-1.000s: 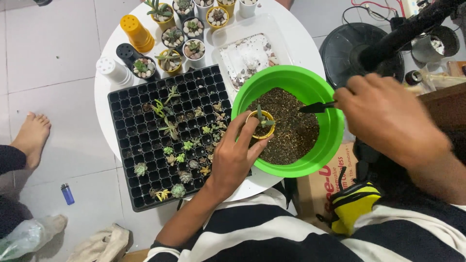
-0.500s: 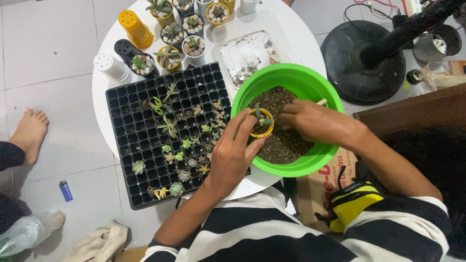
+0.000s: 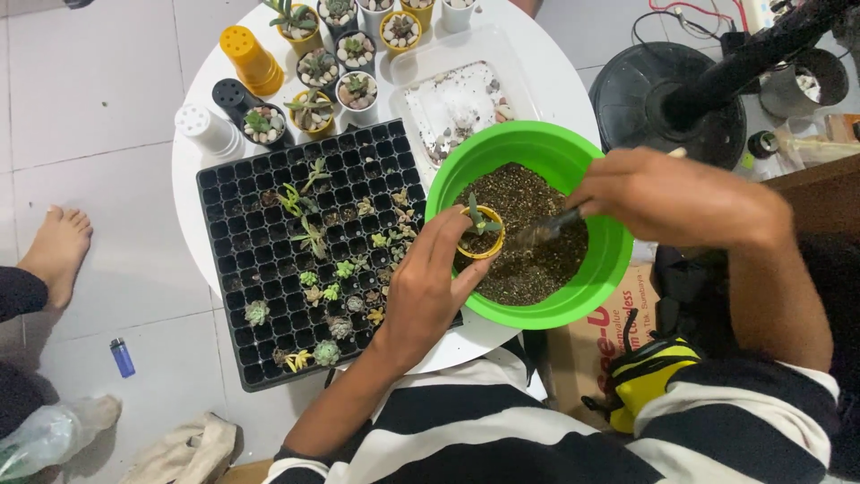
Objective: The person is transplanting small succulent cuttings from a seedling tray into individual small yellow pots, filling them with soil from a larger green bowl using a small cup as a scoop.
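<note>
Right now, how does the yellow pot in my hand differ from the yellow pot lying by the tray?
The held pot stands upright over the green bowl, with a small plant in it. The other yellow pot lies tipped on the white table, showing its holed base, with no plant visible. Both are small and yellow.

Glossy green plastic bowl holds coarse, gritty soil; the black seedling tray is matt plastic.

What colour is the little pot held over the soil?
Yellow: the little pot, in the left hand, shows best in the head view.
</note>
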